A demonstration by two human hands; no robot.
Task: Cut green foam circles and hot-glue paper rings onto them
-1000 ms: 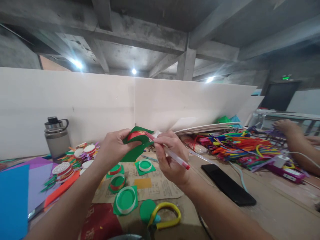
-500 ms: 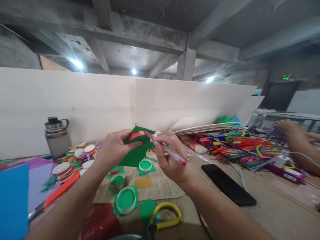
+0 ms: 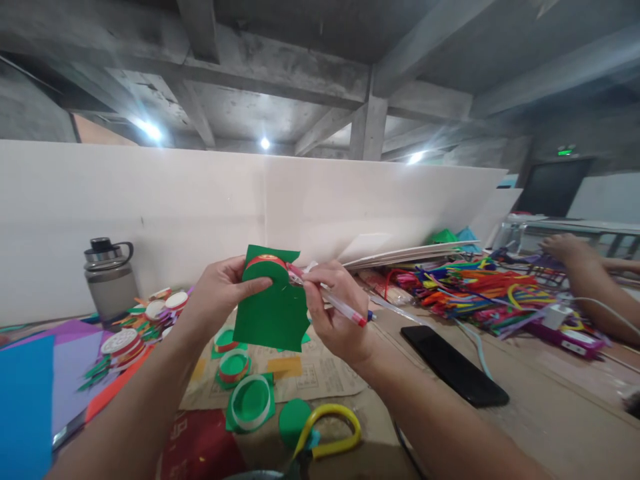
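Observation:
My left hand (image 3: 223,290) pinches a green craft sheet (image 3: 270,323) together with a small round piece (image 3: 265,267), green-faced with a red band. The thumb presses on the round piece's face. Between the fingers of my right hand (image 3: 340,307) is a clear-barrelled pen with a red end (image 3: 345,308); its tip is at the right edge of the round piece, against the green sheet. Below them, on brown paper, lie several green squares with rings, among them a white ring (image 3: 269,403). A loose green disc (image 3: 295,421) lies beside yellow-handled scissors (image 3: 357,427).
A grey water bottle (image 3: 113,287) stands at the left near round decorated pieces (image 3: 120,341) and coloured sheets (image 3: 25,407). To the right are a black phone (image 3: 455,367), heaped pipe cleaners (image 3: 485,293) and a purple power strip (image 3: 565,339). Another person's hand (image 3: 565,248) is at the far right.
The green sheet has turned in my left hand; its lower part now hangs facing me and the round piece's green face shows. The pen in my right hand has stayed at the piece's edge.

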